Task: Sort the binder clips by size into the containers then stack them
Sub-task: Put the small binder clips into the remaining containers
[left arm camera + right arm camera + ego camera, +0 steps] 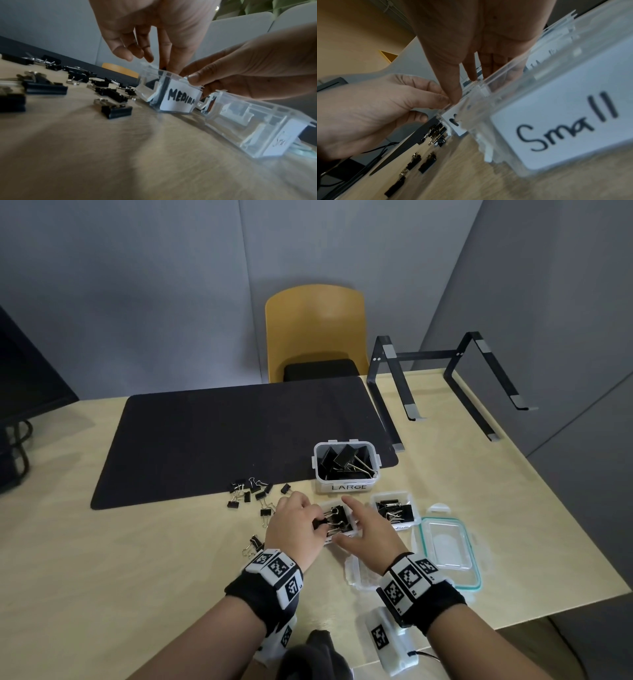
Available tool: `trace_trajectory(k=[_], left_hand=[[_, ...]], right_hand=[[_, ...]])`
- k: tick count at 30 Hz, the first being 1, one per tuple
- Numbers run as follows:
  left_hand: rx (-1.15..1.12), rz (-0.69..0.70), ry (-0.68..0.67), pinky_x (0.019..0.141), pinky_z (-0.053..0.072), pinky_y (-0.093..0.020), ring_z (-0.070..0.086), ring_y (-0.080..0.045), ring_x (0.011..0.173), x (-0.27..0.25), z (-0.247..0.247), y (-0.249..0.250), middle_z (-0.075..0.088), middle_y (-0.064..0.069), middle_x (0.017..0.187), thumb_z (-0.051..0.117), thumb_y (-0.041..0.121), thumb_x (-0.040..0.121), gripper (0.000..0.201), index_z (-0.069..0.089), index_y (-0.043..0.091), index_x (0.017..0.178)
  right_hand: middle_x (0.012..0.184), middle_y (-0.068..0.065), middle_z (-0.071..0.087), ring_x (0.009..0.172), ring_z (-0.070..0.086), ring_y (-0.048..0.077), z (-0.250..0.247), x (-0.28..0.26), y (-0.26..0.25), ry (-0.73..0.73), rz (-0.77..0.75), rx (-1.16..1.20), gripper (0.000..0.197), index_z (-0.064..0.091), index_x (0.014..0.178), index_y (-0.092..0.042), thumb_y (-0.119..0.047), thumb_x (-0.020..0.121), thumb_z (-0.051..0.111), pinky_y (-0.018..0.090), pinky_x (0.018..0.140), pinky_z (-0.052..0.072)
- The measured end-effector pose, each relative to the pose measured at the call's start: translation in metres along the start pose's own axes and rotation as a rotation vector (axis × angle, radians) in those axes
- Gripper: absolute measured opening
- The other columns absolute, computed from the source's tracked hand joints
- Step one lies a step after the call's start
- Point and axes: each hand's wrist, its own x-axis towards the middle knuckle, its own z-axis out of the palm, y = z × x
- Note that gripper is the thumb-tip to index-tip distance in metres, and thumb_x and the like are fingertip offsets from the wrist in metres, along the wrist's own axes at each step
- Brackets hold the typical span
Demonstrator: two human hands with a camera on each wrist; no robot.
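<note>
The clear container labelled Medium [354, 531] [180, 100] sits just in front of me with black clips inside. My left hand [317, 525] [164, 66] pinches a black binder clip [321, 523] at the container's left rim. My right hand [352, 520] [193, 79] holds that container, thumb on the near rim and fingers across the far side. The box labelled Large [346, 487] stands behind it with big clips. To the right, the Small container [412, 508] [565, 121] holds clips. Several loose clips [250, 491] [116, 111] lie to the left.
A teal-edged lid [448, 546] and a clear lid [358, 577] lie to the right of my right hand. A black mat [239, 433] covers the middle of the table. A laptop stand [445, 381] stands at the back right, a yellow chair [315, 330] behind the table.
</note>
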Motion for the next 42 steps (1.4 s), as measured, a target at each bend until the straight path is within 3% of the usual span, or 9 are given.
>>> trace_trajectory(k=[7,16,18,22,25,28,32,37,42], left_hand=[[-0.110,-0.062,-0.080,0.069,0.039,-0.019,0.054,-0.011,0.079,0.010,0.000,-0.003,0.051,0.004,0.104,0.062,0.028,0.087,0.014,0.065,0.018,0.097],[-0.188,-0.038,-0.087,0.082,0.050,-0.028,0.059,-0.010,0.091,0.006,-0.013,-0.008,0.049,0.010,0.116,0.058,0.036,0.089,0.031,0.056,0.025,0.118],[-0.212,-0.038,-0.075,0.080,0.049,-0.022,0.057,-0.006,0.093,0.003,-0.020,-0.015,0.049,0.011,0.117,0.053,0.036,0.092,0.028,0.057,0.025,0.118],[-0.200,-0.023,-0.124,0.083,0.043,-0.014,0.055,-0.002,0.094,-0.005,-0.039,-0.040,0.055,0.010,0.108,0.050,0.029,0.094,0.022,0.059,0.025,0.113],[-0.185,-0.081,-0.199,0.087,0.042,-0.017,0.055,-0.002,0.099,-0.013,-0.047,-0.068,0.057,0.011,0.109,0.051,0.028,0.094,0.018,0.061,0.026,0.109],[-0.128,-0.135,-0.247,0.086,0.045,-0.023,0.055,-0.005,0.095,-0.020,-0.050,-0.090,0.057,0.010,0.107,0.052,0.026,0.092,0.014,0.061,0.028,0.102],[-0.064,-0.179,-0.294,0.080,0.043,-0.022,0.054,-0.010,0.092,-0.026,-0.053,-0.104,0.054,0.006,0.102,0.058,0.021,0.086,0.014,0.060,0.025,0.100],[-0.060,-0.155,-0.296,0.079,0.042,-0.022,0.051,-0.010,0.090,-0.034,-0.051,-0.110,0.049,0.009,0.097,0.063,0.029,0.083,0.024,0.056,0.026,0.106],[0.005,-0.183,-0.290,0.061,0.035,-0.024,0.045,-0.009,0.070,-0.038,-0.047,-0.105,0.046,0.011,0.083,0.070,0.045,0.071,0.034,0.043,0.027,0.081]], right_hand=[[0.129,0.002,0.053,0.118,0.049,0.016,0.001,0.000,-0.002,0.041,0.020,-0.019,0.071,0.027,0.145,-0.026,-0.033,0.085,0.064,0.024,0.095,0.039],[0.130,0.007,0.049,0.117,0.049,0.021,-0.002,-0.002,-0.010,0.026,0.055,-0.095,0.065,0.028,0.141,-0.018,-0.032,0.087,0.060,0.030,0.096,0.042],[0.130,0.007,0.046,0.119,0.046,0.021,-0.005,-0.005,-0.013,0.022,0.037,-0.139,0.062,0.030,0.140,-0.016,-0.031,0.088,0.060,0.027,0.099,0.037],[0.129,0.002,0.044,0.122,0.043,0.018,-0.007,-0.010,-0.021,0.110,-0.021,-0.176,0.056,0.039,0.138,-0.016,-0.028,0.088,0.059,0.023,0.102,0.033],[0.108,-0.004,0.048,0.100,0.053,0.013,-0.002,-0.014,-0.034,0.126,-0.063,-0.115,0.038,0.052,0.125,-0.016,-0.023,0.088,0.058,0.017,0.085,0.037],[0.106,-0.004,0.055,0.086,0.052,0.008,0.012,-0.018,-0.048,0.063,-0.089,-0.085,0.027,0.059,0.115,-0.017,-0.022,0.089,0.057,0.017,0.079,0.040],[0.112,0.000,0.059,0.087,0.054,0.009,0.040,-0.021,-0.058,-0.031,-0.098,-0.115,0.027,0.059,0.116,-0.017,-0.023,0.090,0.053,0.020,0.081,0.044],[0.116,0.001,0.056,0.102,0.056,0.018,0.072,-0.021,-0.058,-0.053,0.007,-0.141,0.030,0.056,0.117,-0.019,-0.022,0.087,0.052,0.029,0.089,0.045],[0.105,0.001,0.052,0.088,0.050,0.016,0.091,-0.019,-0.054,0.026,0.051,-0.150,0.028,0.053,0.106,-0.016,-0.027,0.080,0.059,0.028,0.079,0.043]])
